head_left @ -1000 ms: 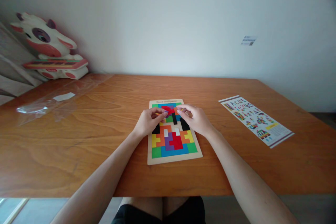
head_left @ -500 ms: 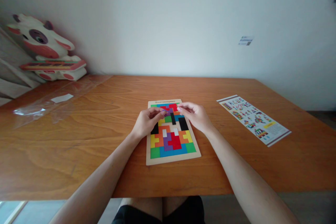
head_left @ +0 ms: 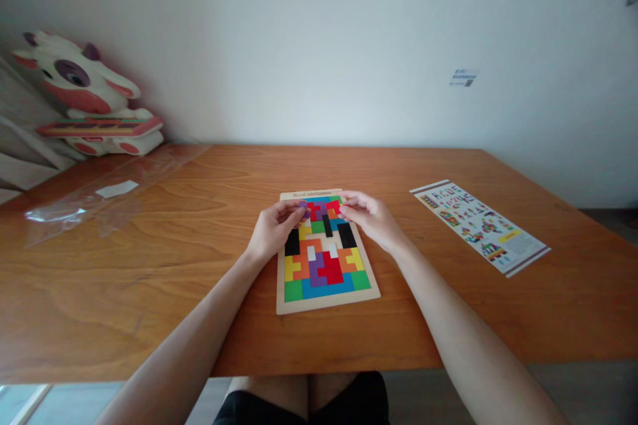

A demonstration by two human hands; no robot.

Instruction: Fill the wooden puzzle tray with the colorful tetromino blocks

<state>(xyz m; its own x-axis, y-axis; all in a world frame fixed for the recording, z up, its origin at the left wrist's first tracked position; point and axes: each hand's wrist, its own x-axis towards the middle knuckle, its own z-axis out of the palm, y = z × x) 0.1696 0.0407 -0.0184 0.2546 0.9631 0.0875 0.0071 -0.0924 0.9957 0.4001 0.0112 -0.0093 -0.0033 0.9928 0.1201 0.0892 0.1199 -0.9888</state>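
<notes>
Wooden board's edges [head_left: 326,301] underlie left fingers [head_left: 294,217] pinching purple tile [head_left: 304,210], right fingers [head_left: 353,214] red tile [head_left: 332,208].

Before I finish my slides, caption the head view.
Left hand holding a purple piece, right hand at a red piece, over a colorful puzzle board.

Smooth wooden table [head_left: 199,212], wooden puzzle board [head_left: 329,301], glossy plastic wrapper [head_left: 102,209], paper sheet [head_left: 478,226]
</notes>
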